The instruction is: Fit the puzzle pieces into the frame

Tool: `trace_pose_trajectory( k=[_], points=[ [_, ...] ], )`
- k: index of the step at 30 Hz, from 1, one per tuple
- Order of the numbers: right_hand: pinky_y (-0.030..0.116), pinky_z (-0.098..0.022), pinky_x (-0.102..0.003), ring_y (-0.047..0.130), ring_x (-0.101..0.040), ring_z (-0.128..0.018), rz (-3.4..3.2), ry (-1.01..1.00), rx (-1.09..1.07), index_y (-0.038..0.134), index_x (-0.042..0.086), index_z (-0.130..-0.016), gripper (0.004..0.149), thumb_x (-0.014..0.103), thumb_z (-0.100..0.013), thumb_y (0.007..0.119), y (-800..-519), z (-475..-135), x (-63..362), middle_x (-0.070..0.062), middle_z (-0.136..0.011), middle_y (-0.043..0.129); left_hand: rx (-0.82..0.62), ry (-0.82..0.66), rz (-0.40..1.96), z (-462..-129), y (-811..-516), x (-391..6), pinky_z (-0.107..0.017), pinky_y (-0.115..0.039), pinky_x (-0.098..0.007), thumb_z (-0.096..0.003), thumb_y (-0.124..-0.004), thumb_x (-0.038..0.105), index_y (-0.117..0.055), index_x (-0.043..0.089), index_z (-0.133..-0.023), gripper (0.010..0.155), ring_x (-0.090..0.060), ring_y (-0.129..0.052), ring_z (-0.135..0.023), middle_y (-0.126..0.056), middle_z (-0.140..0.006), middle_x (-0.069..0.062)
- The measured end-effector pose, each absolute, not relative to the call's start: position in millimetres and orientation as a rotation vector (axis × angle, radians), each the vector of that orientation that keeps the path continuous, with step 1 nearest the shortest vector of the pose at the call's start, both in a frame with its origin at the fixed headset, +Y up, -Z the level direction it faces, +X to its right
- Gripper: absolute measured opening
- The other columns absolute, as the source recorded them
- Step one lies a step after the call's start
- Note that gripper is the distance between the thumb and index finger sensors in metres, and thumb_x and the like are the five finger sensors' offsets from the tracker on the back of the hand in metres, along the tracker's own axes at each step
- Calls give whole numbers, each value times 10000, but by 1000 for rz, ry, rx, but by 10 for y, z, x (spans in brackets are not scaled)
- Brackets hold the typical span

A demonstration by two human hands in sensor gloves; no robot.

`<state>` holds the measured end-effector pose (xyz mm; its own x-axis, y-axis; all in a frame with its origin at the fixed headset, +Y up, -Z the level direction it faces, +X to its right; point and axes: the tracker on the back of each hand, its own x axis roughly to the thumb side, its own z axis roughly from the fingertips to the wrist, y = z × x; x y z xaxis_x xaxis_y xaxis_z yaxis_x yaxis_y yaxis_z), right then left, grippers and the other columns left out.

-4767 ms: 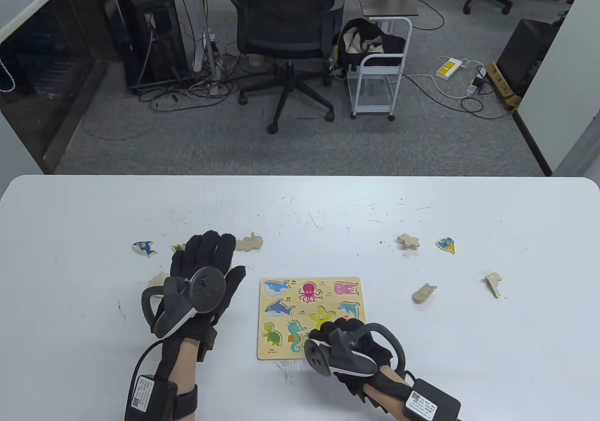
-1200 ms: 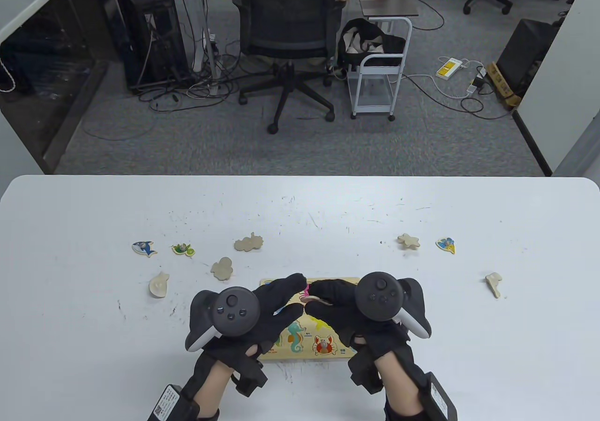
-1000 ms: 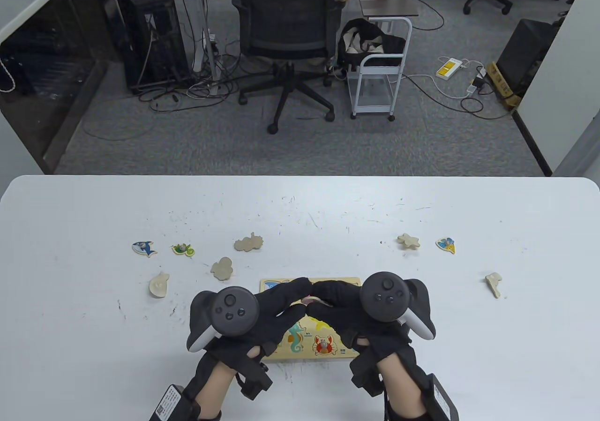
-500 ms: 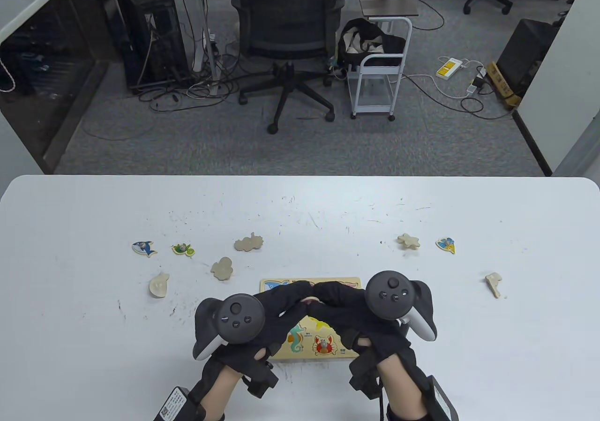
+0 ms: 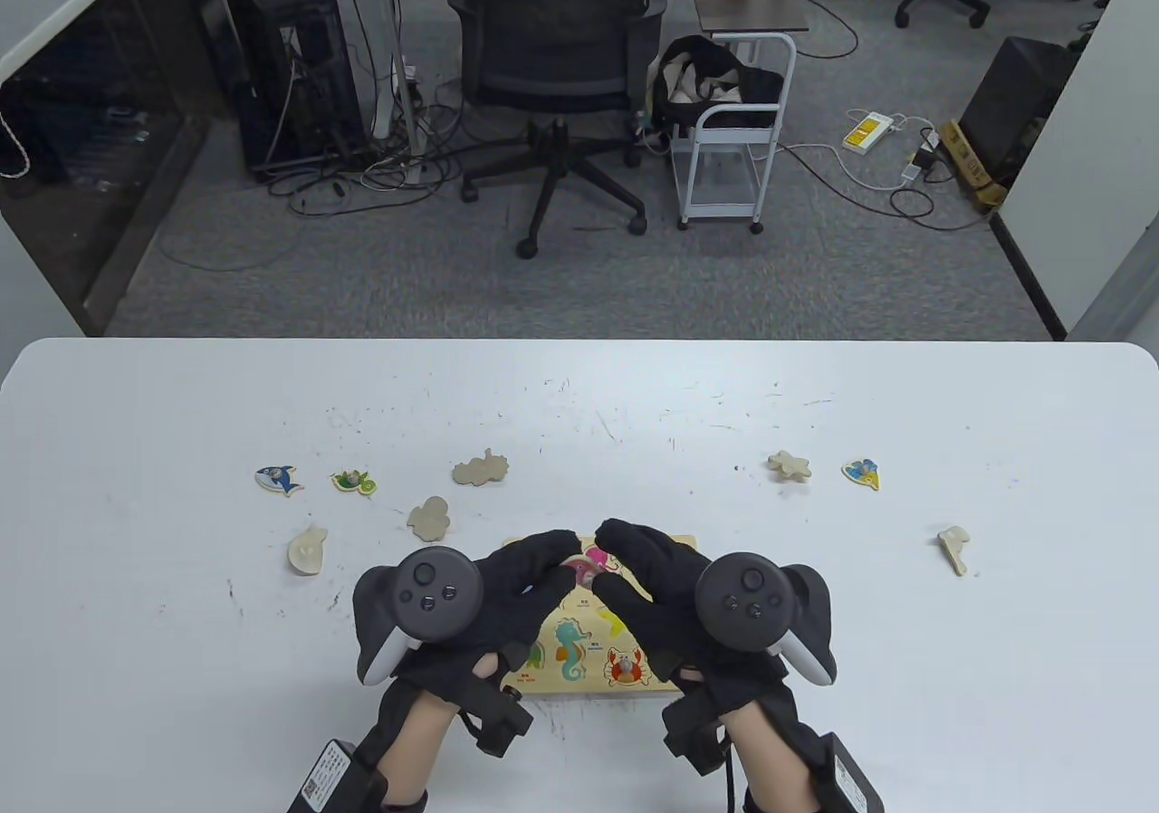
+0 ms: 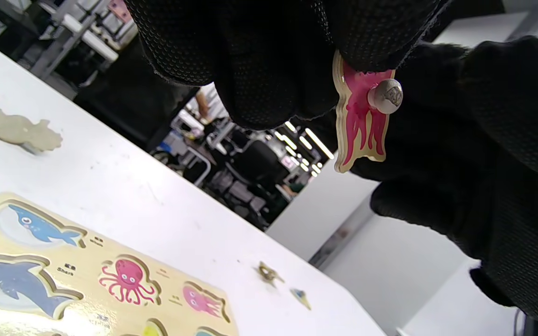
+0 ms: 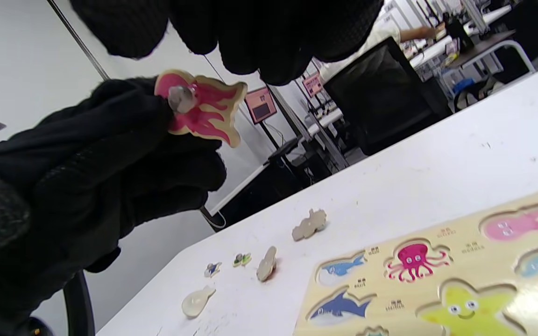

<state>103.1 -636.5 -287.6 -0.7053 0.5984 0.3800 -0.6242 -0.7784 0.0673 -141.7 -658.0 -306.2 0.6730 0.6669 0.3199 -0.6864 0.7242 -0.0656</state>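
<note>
**Pink jellyfish piece held above the frame**

We see both gloved hands over the puzzle frame (image 5: pixel 589 668), which lies flat on the white counter (image 5: pixel 815 396) near its front edge. The left hand (image 5: pixel 507 587) pinches the pink jellyfish piece (image 6: pixel 360 126) by its head end, tentacles hanging free and the small metal knob (image 6: pixel 385 95) on its face clear of the fingertips (image 6: pixel 367 32). The piece sits in the air, well off the frame; in the table view it shows only as a sliver of pink between the two hands. The right hand (image 5: pixel 652 587) hangs just beside it, fingers loosely curled and apart; from the right wrist view it looks to be holding nothing, though we cannot be sure whether a fingertip brushes the piece.

On the frame the pink jellyfish slot (image 6: pixel 201 301) stands unfilled at the far right corner, next to the octopus slot (image 6: pixel 129 280); the whale slot (image 6: pixel 35 226) and shark slot (image 6: pixel 12 282) are on the left.

Loose pieces lie toward the counter's left side: a blue shark piece (image 5: pixel 278 479), a green turtle piece (image 5: pixel 354 483), and three face-down ones (image 5: pixel 481 469) (image 5: pixel 429 519) (image 5: pixel 307 549). Toward the right edge lie a face-down star shape (image 5: pixel 790 465), a painted fish piece (image 5: pixel 862 473) and another face-down piece (image 5: pixel 954 548).
</note>
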Motion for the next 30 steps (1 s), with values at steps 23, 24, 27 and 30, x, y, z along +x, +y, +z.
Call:
trace_pose_trajectory(
  k=[23, 24, 27, 30],
  points=[
    [774, -597, -397, 935, -165, -707, 2807, -599, 427, 767, 370, -882, 493, 457, -412, 885, -6437, -2641, 681, 91, -866, 890, -99, -329, 974, -3125, -6690, -1428, -659, -828, -396, -520, -791, 517, -748, 309, -996, 521, -136, -1017, -772, -982, -882, 81],
    [774, -596, -398, 936, -166, -705, 2799, -597, 423, 772, 369, -877, 487, 456, -411, 886, -6436, -2645, 687, 92, -861, 893, -101, -331, 974, -3125, -6692, -1424, -657, -830, -397, -519, -792, 518, -749, 307, -996, 523, -137, -1019, -769, -984, -880, 78],
    [780, -588, -397, 942, -162, -686, 2795, -598, 407, 788, 372, -854, 462, 450, -410, 890, -6437, -2654, 700, 96, -834, 906, -122, -347, 978, -3124, -6703, -1401, -655, -831, -401, -518, -789, 523, -746, 299, -1000, 533, -141, -1022, -766, -985, -880, 72],
    [786, -582, -395, 948, -159, -674, 2789, -560, 404, 794, 370, -845, 451, 441, -411, 895, -6443, -2685, 729, 94, -824, 914, -123, -361, 958, -3123, -6707, -1384, -664, -819, -409, -521, -780, 529, -740, 296, -1008, 541, -150, -1011, -782, -977, -894, 67]
  ],
)
